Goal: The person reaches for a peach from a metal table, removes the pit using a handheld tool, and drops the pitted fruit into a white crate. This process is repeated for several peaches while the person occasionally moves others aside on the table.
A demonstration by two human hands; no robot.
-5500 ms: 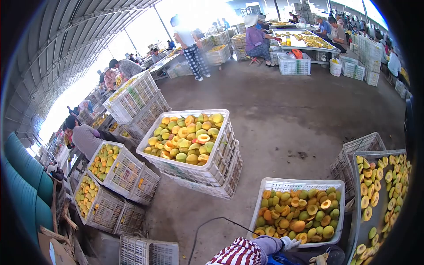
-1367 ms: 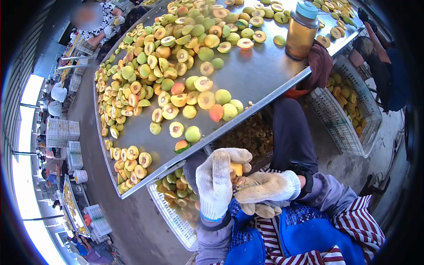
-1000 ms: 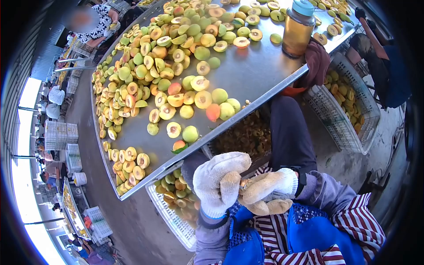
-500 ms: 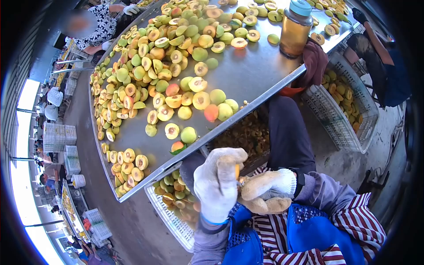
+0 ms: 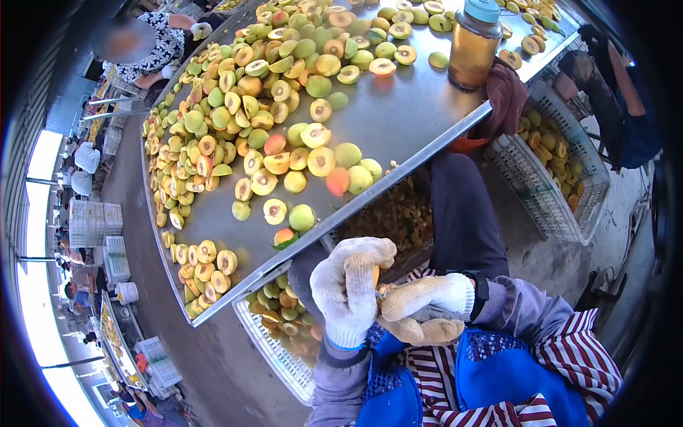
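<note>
My left hand (image 5: 348,288), in a white work glove, is closed around a peach half (image 5: 376,275); only a sliver of its orange flesh shows between fingers and thumb. Close against it is my right hand (image 5: 425,306), also gloved and stained tan. Its fingers are curled, and whatever they grip is hidden, apart from a small brownish bit at the fingertips beside the fruit. Both hands are over my lap, in front of the metal table (image 5: 398,135). Many halved peaches (image 5: 321,161), some with stones showing, lie heaped on that table.
A white crate (image 5: 274,363) of peach halves stands below the table's near corner. Another crate (image 5: 562,213) holds more at the right. Under the table edge lies a heap of scraps (image 5: 395,220). A jar of amber liquid (image 5: 472,53) stands beside a maroon cloth (image 5: 506,99). Co-workers sit nearby.
My right hand has shifted slightly left, closer to my left hand, and less of the peach half shows. The view has moved a little. Fruit on the table looks unchanged.
</note>
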